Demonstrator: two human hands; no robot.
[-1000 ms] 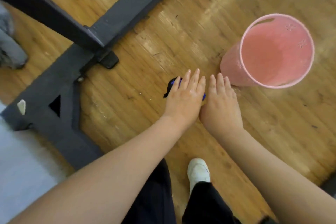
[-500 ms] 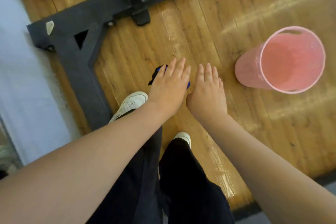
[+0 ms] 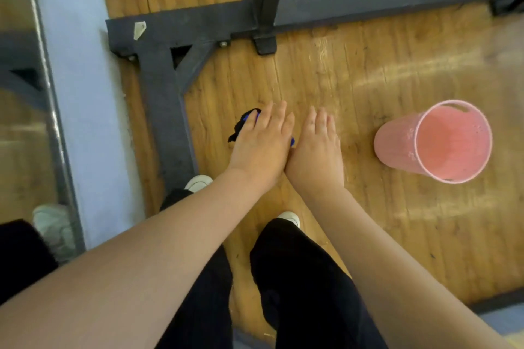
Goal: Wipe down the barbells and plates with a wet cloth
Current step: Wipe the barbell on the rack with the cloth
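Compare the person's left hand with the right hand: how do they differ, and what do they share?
The left hand has a dark blue cloth under it; nothing shows under the right hand. The right hand lies nearer the pink bucket, the left nearer the dark metal frame. Both show straight fingers, backs up.

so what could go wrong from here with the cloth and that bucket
The cloth sits mostly hidden under the left hand; with the fingers straight, it may slip out. The bucket stands close on the right, so a step or arm swing could tip it. The frame by the feet is a trip risk.
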